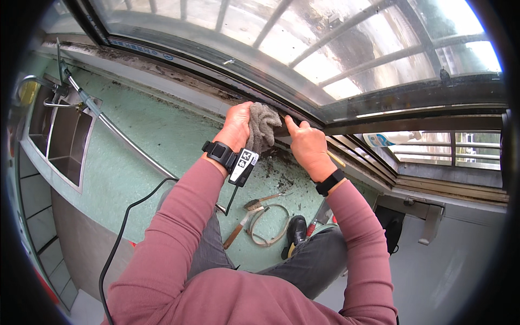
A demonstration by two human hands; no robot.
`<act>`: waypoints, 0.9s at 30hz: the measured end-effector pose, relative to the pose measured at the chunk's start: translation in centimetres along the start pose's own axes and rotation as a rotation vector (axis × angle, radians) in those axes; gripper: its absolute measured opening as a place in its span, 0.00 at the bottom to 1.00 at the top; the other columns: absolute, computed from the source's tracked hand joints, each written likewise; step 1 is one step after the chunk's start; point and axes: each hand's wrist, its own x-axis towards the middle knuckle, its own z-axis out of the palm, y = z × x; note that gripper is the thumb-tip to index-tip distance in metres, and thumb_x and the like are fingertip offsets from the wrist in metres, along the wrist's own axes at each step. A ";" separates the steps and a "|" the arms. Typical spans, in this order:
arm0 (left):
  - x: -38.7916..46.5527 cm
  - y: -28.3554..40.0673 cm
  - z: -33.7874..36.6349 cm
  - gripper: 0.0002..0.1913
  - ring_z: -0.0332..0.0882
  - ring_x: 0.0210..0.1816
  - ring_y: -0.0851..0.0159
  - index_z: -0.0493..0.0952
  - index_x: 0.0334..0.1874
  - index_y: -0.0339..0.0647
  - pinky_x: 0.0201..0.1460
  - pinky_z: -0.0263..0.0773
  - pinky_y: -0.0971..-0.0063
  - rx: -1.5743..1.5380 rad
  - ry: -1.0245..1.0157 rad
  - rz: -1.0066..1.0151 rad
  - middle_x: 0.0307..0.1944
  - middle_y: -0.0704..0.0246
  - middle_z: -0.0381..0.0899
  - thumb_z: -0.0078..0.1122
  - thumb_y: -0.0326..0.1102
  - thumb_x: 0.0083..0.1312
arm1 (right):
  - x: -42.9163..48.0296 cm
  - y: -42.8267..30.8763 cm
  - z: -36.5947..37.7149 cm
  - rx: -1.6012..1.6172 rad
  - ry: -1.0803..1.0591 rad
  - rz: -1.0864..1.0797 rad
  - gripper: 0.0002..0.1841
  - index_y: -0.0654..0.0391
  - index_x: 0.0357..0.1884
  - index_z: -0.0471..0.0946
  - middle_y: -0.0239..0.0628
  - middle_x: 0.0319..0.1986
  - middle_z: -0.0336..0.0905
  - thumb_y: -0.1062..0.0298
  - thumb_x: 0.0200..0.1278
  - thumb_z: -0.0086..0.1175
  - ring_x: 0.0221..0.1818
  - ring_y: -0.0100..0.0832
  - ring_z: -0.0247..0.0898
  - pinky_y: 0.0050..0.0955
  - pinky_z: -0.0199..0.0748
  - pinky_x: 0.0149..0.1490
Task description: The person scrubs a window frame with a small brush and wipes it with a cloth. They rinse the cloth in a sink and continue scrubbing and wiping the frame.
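Observation:
My left hand (237,125) grips a bunched grey cloth (264,124) at the lower edge of the window frame (227,83). To its right, my right hand (308,146) is closed around a thin yellowish stick (336,159), with the index finger stretched along it towards the frame. The stick's end sticks out behind the palm; its front tip is mostly hidden near the cloth. Dark dirt crumbs (280,164) lie scattered on the green countertop (134,126) below both hands.
A brush with a wooden handle (235,235), a looped strap (252,229) and a red-handled scraper (321,215) lie near my shoe (297,229). Leftward are a steel sink (67,140) and a metal pipe (130,140). A white bottle (386,139) lies by the right window opening. A black cable (118,248) trails from my left side.

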 end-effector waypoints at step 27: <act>-3.6 8.5 -2.9 0.13 0.82 0.32 0.55 0.78 0.33 0.35 0.39 0.80 0.60 -0.088 -0.019 0.219 0.32 0.59 0.83 0.47 0.37 0.66 | 7.3 -7.7 1.0 0.034 0.208 -0.128 0.24 0.49 0.57 0.74 0.39 0.28 0.76 0.72 0.54 0.51 0.25 0.40 0.78 0.34 0.76 0.30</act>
